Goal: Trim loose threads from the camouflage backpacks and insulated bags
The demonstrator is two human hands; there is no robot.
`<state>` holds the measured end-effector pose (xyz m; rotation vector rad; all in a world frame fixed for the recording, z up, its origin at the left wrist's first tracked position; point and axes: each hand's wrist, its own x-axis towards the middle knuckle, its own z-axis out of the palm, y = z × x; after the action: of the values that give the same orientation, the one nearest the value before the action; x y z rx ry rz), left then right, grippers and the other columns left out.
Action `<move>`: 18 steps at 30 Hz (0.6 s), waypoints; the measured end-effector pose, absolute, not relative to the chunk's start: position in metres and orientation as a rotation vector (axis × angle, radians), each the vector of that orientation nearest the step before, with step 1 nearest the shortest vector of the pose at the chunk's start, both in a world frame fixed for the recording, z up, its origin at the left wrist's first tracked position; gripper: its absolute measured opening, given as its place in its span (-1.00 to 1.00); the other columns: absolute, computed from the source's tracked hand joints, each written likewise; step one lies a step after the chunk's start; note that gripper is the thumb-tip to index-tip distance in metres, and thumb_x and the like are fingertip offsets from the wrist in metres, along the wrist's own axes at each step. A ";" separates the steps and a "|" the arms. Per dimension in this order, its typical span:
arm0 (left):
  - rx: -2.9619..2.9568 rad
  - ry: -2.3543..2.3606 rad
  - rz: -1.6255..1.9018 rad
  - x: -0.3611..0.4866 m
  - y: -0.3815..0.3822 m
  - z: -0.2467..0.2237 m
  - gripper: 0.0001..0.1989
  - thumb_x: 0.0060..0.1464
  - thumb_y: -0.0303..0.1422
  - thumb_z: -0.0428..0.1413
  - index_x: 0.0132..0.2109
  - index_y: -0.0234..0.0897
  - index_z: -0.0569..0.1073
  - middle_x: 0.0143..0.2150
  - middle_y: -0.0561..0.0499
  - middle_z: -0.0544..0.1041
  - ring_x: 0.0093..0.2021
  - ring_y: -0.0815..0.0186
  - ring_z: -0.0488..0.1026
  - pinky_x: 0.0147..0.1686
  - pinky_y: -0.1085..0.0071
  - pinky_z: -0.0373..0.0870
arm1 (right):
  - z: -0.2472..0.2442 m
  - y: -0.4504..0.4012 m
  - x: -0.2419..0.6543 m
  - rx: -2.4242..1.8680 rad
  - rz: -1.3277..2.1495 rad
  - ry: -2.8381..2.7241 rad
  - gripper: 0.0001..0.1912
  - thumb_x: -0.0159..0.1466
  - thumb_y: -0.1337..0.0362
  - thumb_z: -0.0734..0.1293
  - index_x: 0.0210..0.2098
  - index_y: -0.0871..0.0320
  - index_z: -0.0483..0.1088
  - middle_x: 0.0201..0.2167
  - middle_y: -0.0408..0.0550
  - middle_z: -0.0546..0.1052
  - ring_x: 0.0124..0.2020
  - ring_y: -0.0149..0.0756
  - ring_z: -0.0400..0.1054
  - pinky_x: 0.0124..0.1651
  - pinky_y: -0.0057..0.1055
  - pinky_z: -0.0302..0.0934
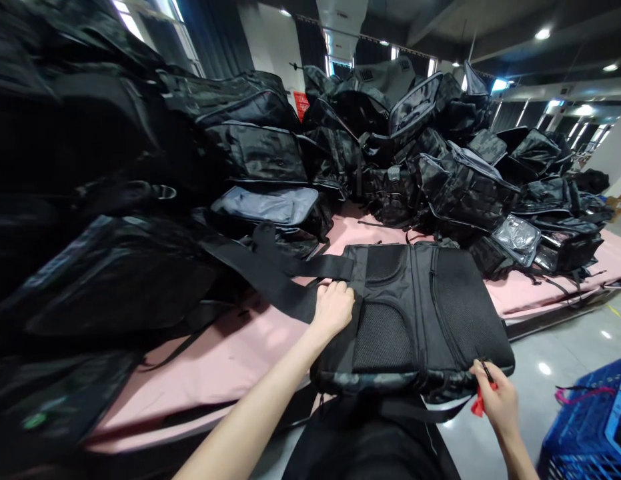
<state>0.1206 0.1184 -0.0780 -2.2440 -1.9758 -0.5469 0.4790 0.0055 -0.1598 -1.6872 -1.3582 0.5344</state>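
Observation:
A black backpack with mesh padding lies flat at the near edge of the pink-covered table, its padded back side up. My left hand is closed on the edge of the pack where a wide black strap joins it. At the pack's lower right corner is my right hand, its fingers pinched round a small dark tool with a red part hanging below. The tool's tip is close to the pack's edge; whether it touches cannot be made out.
Piles of dark camouflage bags rise on the left and along the back of the pink table. A blue plastic crate stands on the floor at the lower right.

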 end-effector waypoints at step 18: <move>-2.158 -2.186 -1.592 0.128 0.044 -0.123 -0.77 0.10 -0.27 -0.12 -0.46 -0.26 0.25 -0.43 0.01 0.35 -0.37 0.32 0.32 -0.32 0.41 0.26 | -0.076 0.027 0.392 -1.309 0.771 -1.737 -0.67 0.28 0.08 0.16 -0.14 0.20 0.30 -0.47 -0.14 0.42 -0.47 -0.42 0.31 -0.35 -0.53 0.18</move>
<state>0.1280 0.0438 -0.1231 -2.1578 -2.1855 -1.5919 0.3920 0.0270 -0.0755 -1.3089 -1.7371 0.7715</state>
